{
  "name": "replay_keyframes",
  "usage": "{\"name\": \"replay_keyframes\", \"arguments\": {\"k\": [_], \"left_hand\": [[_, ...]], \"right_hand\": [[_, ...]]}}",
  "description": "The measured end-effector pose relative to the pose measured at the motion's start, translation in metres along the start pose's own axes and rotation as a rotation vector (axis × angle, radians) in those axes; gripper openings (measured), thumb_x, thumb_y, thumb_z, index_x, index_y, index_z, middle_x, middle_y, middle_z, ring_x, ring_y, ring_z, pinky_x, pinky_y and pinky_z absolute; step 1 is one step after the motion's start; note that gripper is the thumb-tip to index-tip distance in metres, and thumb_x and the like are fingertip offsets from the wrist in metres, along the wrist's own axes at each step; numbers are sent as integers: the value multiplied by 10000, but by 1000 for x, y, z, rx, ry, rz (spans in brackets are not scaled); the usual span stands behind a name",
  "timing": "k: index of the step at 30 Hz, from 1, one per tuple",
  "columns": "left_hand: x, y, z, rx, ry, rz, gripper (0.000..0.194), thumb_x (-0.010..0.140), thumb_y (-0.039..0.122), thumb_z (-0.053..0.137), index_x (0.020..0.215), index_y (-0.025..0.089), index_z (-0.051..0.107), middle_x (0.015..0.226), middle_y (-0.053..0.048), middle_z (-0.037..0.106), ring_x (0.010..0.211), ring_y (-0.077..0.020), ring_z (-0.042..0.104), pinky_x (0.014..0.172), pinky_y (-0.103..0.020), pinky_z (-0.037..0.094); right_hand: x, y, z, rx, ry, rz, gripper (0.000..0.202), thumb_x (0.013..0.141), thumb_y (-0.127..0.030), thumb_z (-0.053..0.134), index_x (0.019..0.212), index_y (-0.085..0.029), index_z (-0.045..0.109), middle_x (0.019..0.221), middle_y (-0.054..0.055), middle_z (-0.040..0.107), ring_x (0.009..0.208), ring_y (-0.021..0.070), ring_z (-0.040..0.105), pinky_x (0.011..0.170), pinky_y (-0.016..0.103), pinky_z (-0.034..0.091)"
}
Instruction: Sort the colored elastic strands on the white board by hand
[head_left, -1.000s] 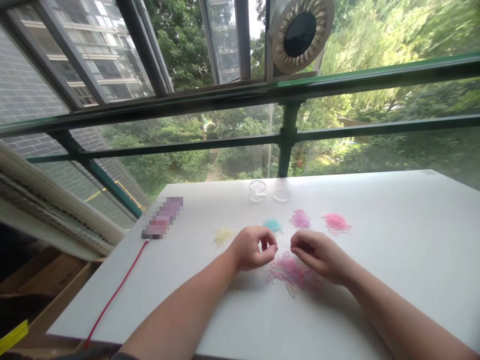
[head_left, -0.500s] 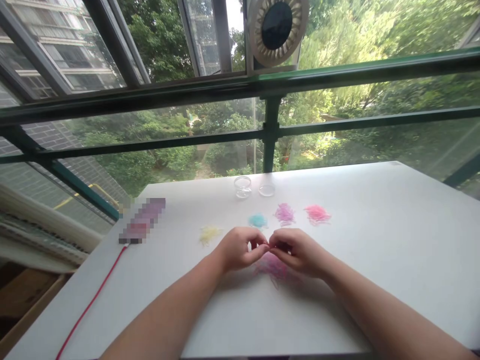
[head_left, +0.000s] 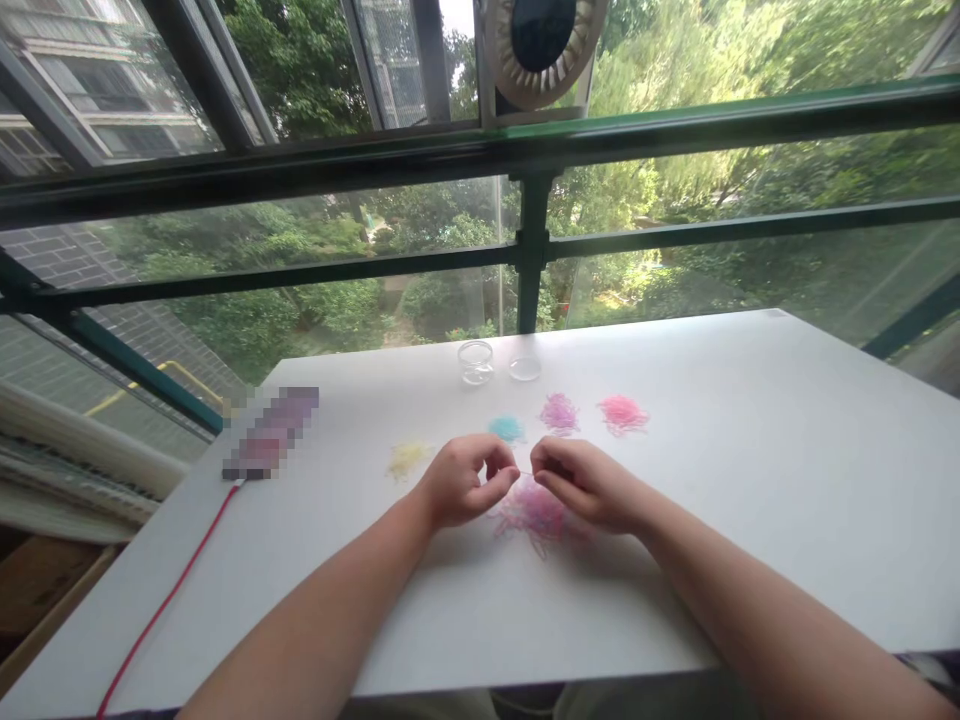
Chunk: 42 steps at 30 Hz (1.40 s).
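My left hand (head_left: 474,482) and my right hand (head_left: 585,482) face each other with a small gap between their fingertips. Both are closed in a pinch, and a thin pinkish rubber band (head_left: 526,474) stretches across the gap. Just below them lies a mixed pile of pink and purple rubber bands (head_left: 536,512), partly covered by the hands. Beyond the hands are smaller heaps sorted by colour: yellow bands (head_left: 408,460) to the left, blue bands (head_left: 506,428), purple bands (head_left: 559,413) and pink bands (head_left: 622,413) towards the right.
A clear round container (head_left: 475,364) and a clear shallow lid or dish (head_left: 525,370) stand near the far edge of the white table (head_left: 750,480). At the left lies a blurred-out device (head_left: 274,435) with a red cable (head_left: 172,595). A green railing (head_left: 532,245) runs behind the table.
My hands have drawn slightly apart, and the band between them now shows as a stretched line. The whole view has shifted a little.
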<state>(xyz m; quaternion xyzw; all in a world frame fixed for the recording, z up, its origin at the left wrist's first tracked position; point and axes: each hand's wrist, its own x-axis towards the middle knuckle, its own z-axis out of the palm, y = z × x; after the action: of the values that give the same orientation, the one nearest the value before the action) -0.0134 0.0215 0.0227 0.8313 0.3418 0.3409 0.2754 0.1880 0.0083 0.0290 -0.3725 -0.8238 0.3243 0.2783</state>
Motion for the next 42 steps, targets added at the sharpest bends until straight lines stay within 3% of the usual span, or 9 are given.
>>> {"name": "replay_keyframes", "arguments": {"k": [8,18,21,24,31,42], "left_hand": [[0,-1,-3,-5,59,8,111,775,230,513,718,140,547,618,-1,525,549,-82,430,542,-220,364],[-1,-1,-4,2,29,36,78,766,193,518,715,142,547,617,4,534,547,-78,444,545,-219,363],[-2,-5,-5,-2,76,6,75,768,180,500,709,143,527,622,6,522,533,-74,412,526,-214,358],[-2,-8,-7,13,110,-20,70,762,167,489,698,146,511,616,9,517,521,-72,394,509,-211,350],[-1,-5,-5,34,-1,21,50,743,150,513,697,149,534,596,18,541,534,-69,455,540,-204,379],[2,-4,-6,64,-27,13,63,751,169,519,713,145,563,610,11,575,540,-67,486,532,-193,387]], "right_hand": [[-1,1,-7,-21,3,5,88,759,-101,434,729,-182,419,652,-25,474,583,85,384,546,205,321],[-4,-1,-16,-100,-41,25,81,752,-106,434,723,-182,432,655,-22,497,577,86,392,542,205,320],[-7,6,-22,-159,-20,49,75,739,-112,438,718,-183,450,654,-16,507,575,93,399,537,209,319],[-8,21,-29,-247,33,129,62,734,-139,442,715,-182,483,618,-14,511,549,100,411,517,215,307],[0,51,-36,-380,291,265,88,708,-174,487,706,-169,574,646,8,567,564,110,464,537,226,339],[8,57,-29,-451,350,287,137,696,-175,527,730,-178,661,730,26,618,622,125,514,608,246,384]]}}
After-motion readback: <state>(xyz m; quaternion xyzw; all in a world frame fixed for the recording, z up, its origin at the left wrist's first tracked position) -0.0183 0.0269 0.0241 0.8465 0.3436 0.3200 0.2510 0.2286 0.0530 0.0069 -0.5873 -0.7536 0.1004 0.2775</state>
